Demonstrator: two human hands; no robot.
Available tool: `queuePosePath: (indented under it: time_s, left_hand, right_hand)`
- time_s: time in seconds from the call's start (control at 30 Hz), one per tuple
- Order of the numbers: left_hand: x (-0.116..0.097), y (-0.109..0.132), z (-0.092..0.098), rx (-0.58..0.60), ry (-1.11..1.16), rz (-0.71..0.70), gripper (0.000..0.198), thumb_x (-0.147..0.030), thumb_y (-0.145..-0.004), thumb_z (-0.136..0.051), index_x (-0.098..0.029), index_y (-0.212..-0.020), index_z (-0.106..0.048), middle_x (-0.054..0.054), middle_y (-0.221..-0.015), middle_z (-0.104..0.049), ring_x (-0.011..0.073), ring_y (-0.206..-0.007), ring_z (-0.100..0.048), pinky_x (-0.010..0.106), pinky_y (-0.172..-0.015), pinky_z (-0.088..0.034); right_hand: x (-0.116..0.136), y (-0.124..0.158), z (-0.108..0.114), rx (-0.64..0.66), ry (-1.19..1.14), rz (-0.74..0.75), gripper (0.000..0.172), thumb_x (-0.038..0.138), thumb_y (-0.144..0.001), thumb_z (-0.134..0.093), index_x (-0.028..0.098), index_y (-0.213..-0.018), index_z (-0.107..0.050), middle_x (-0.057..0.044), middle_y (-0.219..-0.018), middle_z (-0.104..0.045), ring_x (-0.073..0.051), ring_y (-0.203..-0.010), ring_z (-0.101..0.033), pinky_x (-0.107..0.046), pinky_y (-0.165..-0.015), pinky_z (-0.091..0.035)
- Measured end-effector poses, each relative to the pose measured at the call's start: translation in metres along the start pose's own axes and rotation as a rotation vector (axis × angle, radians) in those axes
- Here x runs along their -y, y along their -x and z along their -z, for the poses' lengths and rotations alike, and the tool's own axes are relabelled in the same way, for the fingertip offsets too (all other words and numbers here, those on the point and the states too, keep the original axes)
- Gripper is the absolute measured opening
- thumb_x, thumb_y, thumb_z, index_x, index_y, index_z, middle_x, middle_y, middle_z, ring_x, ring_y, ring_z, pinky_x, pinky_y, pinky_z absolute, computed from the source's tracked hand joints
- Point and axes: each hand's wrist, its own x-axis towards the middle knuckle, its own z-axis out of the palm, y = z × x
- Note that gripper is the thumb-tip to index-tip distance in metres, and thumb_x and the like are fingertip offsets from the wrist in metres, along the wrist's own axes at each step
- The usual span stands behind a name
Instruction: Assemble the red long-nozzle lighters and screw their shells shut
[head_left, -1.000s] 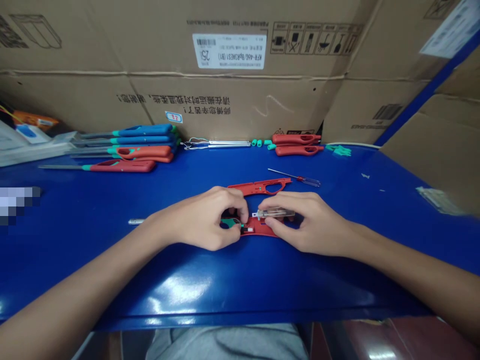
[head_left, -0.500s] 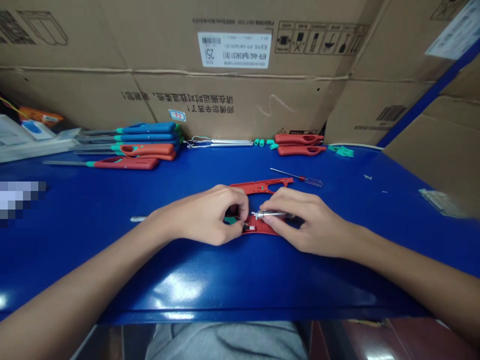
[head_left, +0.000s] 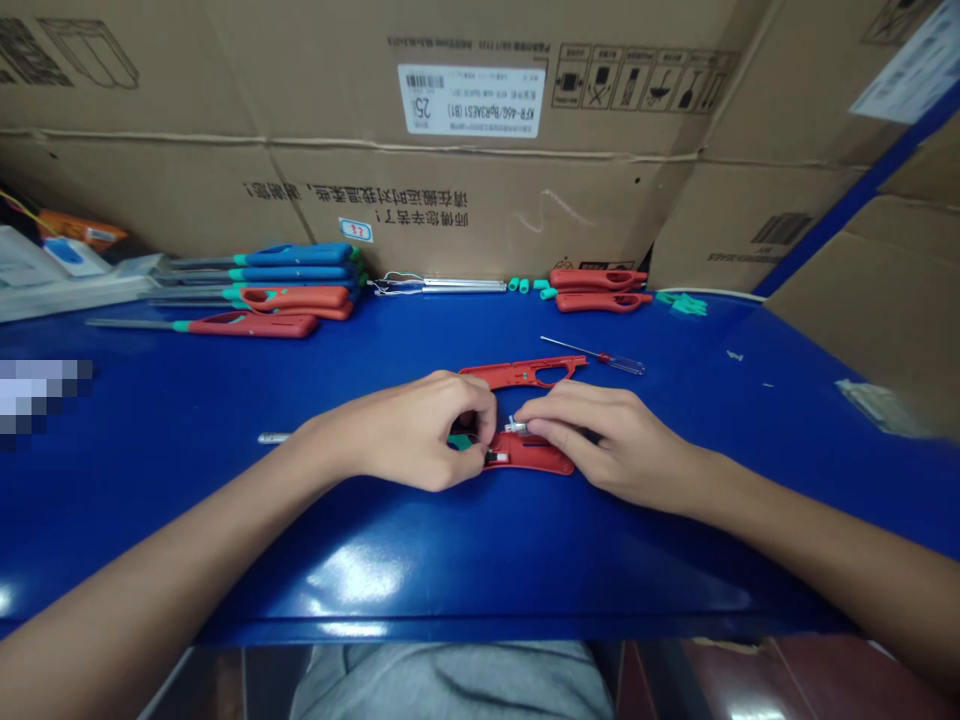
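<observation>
My left hand (head_left: 409, 432) pinches a green part (head_left: 462, 441) at the left end of a red plastic lighter shell (head_left: 529, 453), with a small dark-and-white piece (head_left: 495, 457) beside my fingertips. My right hand (head_left: 611, 447) presses down on the shell from the right, and its fingers pinch a small white-tipped part (head_left: 515, 427). Most of that part is hidden by my fingers. A second red plastic piece with a loop (head_left: 521, 373) lies just beyond my hands, and my hands cover the area between the two red pieces.
A thin screwdriver with a clear handle (head_left: 592, 356) lies on the blue table (head_left: 480, 560). Along the back are stacked blue and red lighters (head_left: 296, 275), metal rods (head_left: 441, 286), green caps (head_left: 523, 285) and red shells (head_left: 598, 290). Cardboard boxes (head_left: 472, 205) stand behind.
My right hand has moved down onto the red shell, taking the held part with it. The clear body of that part no longer shows. My left hand has barely moved.
</observation>
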Motion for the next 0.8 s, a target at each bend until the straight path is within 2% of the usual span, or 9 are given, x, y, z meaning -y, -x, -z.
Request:
queuePosePath:
  time_s: [0.17,0.37,0.53,0.8]
  left_hand:
    - [0.0004,-0.0001,0.0001,0.008,0.018,0.011,0.007,-0.015,-0.073,-0.056,-0.018,-0.077,-0.061,-0.001,-0.081,-0.064,0.0125,-0.068,-0.053,0.024,-0.063,-0.039]
    - [0.0024,-0.0004,-0.0001,-0.003,0.033,0.022,0.006,-0.015,-0.073,-0.056,-0.018,-0.077,-0.059,-0.002,-0.077,-0.063,0.0114,-0.065,-0.051,0.024,-0.058,-0.038]
    - [0.0015,-0.0007,0.0007,-0.001,0.050,0.023,0.007,-0.014,-0.073,-0.055,-0.017,-0.077,-0.060,-0.001,-0.078,-0.065,0.0113,-0.066,-0.053,0.023,-0.058,-0.038]
    - [0.0025,-0.0003,0.0004,-0.003,0.061,0.017,0.010,-0.012,-0.072,-0.055,-0.017,-0.077,-0.063,-0.001,-0.078,-0.066,0.0111,-0.065,-0.055,0.022,-0.059,-0.039]
  right_hand:
    - [0.0037,0.0012,0.0016,0.039,-0.017,-0.038,0.018,0.018,-0.089,-0.060,0.016,-0.107,-0.066,-0.005,-0.098,-0.071,-0.015,-0.091,-0.064,-0.027,-0.083,-0.051]
    - [0.0018,0.0021,0.0003,-0.010,-0.020,-0.072,0.018,0.016,-0.088,-0.058,0.016,-0.104,-0.065,-0.004,-0.090,-0.069,-0.013,-0.078,-0.062,-0.026,-0.073,-0.051]
    - [0.0021,0.0018,0.0004,0.024,-0.038,-0.028,0.015,0.018,-0.093,-0.054,0.017,-0.101,-0.066,-0.007,-0.095,-0.069,-0.016,-0.086,-0.062,-0.031,-0.079,-0.050]
    - [0.0039,0.0012,-0.0018,0.059,-0.062,-0.044,0.019,0.020,-0.095,-0.051,0.017,-0.096,-0.070,-0.008,-0.091,-0.065,-0.015,-0.082,-0.059,-0.031,-0.076,-0.050]
